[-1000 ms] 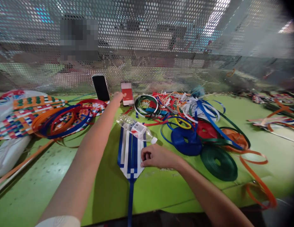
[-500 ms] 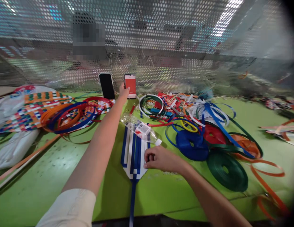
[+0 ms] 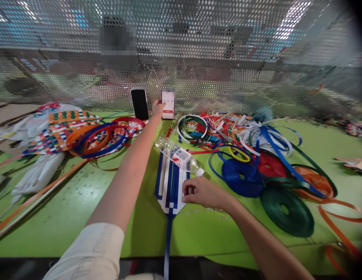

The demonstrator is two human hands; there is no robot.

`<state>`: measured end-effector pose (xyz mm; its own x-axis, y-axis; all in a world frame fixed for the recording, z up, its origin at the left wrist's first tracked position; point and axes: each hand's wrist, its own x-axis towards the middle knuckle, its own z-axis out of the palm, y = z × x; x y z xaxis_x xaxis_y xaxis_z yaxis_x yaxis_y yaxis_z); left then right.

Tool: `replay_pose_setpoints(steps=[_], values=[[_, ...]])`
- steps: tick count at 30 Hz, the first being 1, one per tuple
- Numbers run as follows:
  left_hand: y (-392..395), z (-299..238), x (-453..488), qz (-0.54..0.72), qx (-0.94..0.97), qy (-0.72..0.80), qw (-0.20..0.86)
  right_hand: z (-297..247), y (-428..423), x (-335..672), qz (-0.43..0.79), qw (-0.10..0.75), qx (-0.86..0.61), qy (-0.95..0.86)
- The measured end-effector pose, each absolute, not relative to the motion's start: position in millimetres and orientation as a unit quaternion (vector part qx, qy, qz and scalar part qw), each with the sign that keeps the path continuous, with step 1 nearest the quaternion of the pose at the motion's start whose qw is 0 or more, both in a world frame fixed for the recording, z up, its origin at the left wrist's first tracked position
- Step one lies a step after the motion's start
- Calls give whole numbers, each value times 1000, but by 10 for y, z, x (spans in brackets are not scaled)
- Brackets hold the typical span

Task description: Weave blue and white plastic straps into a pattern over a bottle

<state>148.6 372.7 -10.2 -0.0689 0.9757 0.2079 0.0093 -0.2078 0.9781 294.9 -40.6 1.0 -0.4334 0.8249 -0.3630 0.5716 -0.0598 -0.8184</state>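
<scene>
No text readable: phone screen [image 3: 168, 103] digits too small, bottle label [image 3: 181, 156] print blurred.

Phone [image 3: 168, 103]: screen lit, standing upright against the perforated panel [image 3: 227, 70] at the far edge of the table [image 3: 81, 217]. Woven piece [image 3: 170, 186]: blue and white strips, lying flat mid-table, near end pointed, one blue strip trailing toward the near edge.

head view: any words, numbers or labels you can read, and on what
Nothing can be read for sure.
Lit phone: a row of what look like digits near the top, too blurred to read.
Bottle: label print too small to read.
Dark phone: screen blank.
Sleeve: faint raised letters, not legible.
</scene>
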Motion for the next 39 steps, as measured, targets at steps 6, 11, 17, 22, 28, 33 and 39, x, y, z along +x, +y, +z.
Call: replay_pose_setpoints(steps=[6,11,17,22,28,33,39], values=[[3546,-123,1426,561,531,487,407,49,-417,2942,510,119,-521,-674],[3239,71,1309,571,546,504,350,69,-417,2927,505,123,-523,-676],[1977,110,892,499,692,430,295,79,-421,2943,469,118,-516,-707],[532,131,368,227,904,303,197,104,-427,2969,439,96,-511,-733],[-99,34,106,93,935,320,119,198,-513,2918,378,67,-522,-762],[-149,-47,115,107,929,327,138,251,-664,2810,316,48,-570,-757],[-272,-81,87,142,920,331,151,219,-761,2790,289,48,-584,-757]])
